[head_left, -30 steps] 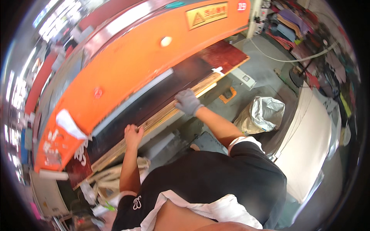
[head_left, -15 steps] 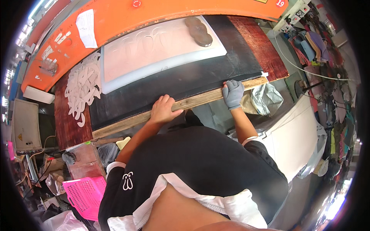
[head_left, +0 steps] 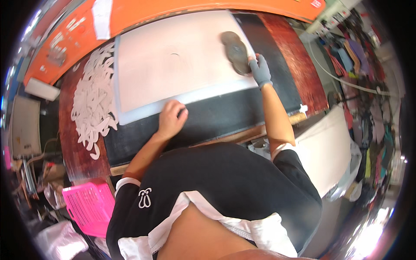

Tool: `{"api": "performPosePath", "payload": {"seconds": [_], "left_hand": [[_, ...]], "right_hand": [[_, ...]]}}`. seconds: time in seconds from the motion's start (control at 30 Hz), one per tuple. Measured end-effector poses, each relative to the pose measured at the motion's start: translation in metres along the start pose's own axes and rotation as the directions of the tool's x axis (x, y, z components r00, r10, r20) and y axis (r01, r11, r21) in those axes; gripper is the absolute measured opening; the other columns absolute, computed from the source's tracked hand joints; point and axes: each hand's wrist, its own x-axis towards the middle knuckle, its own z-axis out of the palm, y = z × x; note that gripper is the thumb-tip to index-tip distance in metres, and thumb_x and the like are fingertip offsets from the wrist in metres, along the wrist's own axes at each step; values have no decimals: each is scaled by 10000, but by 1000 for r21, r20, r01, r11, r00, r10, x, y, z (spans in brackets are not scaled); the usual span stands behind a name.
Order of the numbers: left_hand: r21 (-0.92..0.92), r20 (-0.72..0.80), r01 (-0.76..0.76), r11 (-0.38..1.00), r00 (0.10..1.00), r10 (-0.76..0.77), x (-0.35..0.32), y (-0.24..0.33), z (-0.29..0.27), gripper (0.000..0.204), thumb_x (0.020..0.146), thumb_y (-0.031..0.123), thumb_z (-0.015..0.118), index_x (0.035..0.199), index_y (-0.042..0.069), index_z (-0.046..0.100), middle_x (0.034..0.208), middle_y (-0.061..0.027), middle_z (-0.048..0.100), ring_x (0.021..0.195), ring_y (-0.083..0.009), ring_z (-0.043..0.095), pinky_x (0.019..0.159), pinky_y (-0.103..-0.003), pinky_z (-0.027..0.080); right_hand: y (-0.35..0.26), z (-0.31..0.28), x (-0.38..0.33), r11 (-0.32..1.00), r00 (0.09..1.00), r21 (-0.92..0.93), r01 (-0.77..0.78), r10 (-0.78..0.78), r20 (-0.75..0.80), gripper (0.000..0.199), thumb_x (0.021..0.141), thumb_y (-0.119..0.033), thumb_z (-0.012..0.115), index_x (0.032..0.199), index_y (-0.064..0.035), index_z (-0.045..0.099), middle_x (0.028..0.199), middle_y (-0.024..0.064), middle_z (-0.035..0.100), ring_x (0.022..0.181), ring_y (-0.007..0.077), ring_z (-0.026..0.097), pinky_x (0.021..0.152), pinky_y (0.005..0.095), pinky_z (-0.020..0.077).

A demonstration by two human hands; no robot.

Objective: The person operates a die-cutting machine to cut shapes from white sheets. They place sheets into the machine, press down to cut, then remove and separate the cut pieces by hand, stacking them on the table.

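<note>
A pale pink sheet (head_left: 173, 56) lies on a thick white board (head_left: 216, 91) atop the black work surface (head_left: 208, 117). Near the board's right edge rests a dark, peanut-shaped flat piece (head_left: 237, 54), perhaps a cutting die. My right hand (head_left: 261, 71), in a grey glove with bare fingertips, is beside the near end of this piece; thumb and fingers look apart, and I cannot tell whether they touch it. My bare left hand (head_left: 171, 118) is at the board's front edge, its fingers loosely curled and the thumb apart, with nothing seen in it.
An orange machine beam (head_left: 182, 11) crosses behind the board. Pale curved offcuts (head_left: 93, 95) are heaped on the left of the red-brown table (head_left: 82, 158). A pink basket (head_left: 91, 208) stands at lower left. Large pale sheets (head_left: 325, 151) are at the right.
Both hands have left the wooden front edge. The right has reached forward to the dark piece, the left to the board's front edge. Oval marks seen on the sheet earlier hardly show.
</note>
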Motion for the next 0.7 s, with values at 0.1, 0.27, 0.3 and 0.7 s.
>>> {"api": "performPosePath", "payload": {"seconds": [0.1, 0.27, 0.3, 0.7], "left_hand": [[410, -220, 165, 897, 972, -78, 22, -52, -32, 429, 769, 172, 643, 1157, 41, 514, 1234, -197, 458, 1155, -383, 414, 971, -470, 325], [605, -429, 587, 538, 810, -401, -4, -89, -73, 558, 770, 358, 616, 1208, 40, 479, 1277, -219, 442, 1204, -393, 381, 975, -501, 316], [551, -419, 621, 557, 784, -458, -10, -89, -77, 568, 761, 377, 618, 1196, 38, 481, 1272, -224, 450, 1204, -395, 384, 974, -499, 321], [317, -229, 896, 311, 390, -892, 1, -106, -109, 499, 787, 396, 578, 1037, -35, 606, 1061, -263, 600, 1042, -348, 576, 894, -427, 438]], "right_hand": [[-12, 8, 3, 848, 948, -436, 302, -216, 235, 769, 736, -508, 653, 1247, 31, 455, 1182, 268, 514, 1097, 381, 507, 921, 415, 416], [-14, 3, -8, 827, 950, -468, 312, -257, 179, 907, 630, -571, 690, 1247, 47, 446, 1094, 242, 542, 1009, 388, 527, 862, 430, 440], [-13, 1, -9, 815, 937, -465, 346, -282, 205, 914, 619, -568, 698, 1246, 48, 446, 1092, 242, 542, 1005, 388, 528, 863, 430, 440], [6, -2, -15, 882, 944, -339, 326, -322, 70, 808, 569, -452, 719, 1191, 17, 506, 1007, 204, 569, 975, 361, 529, 837, 435, 445]]}}
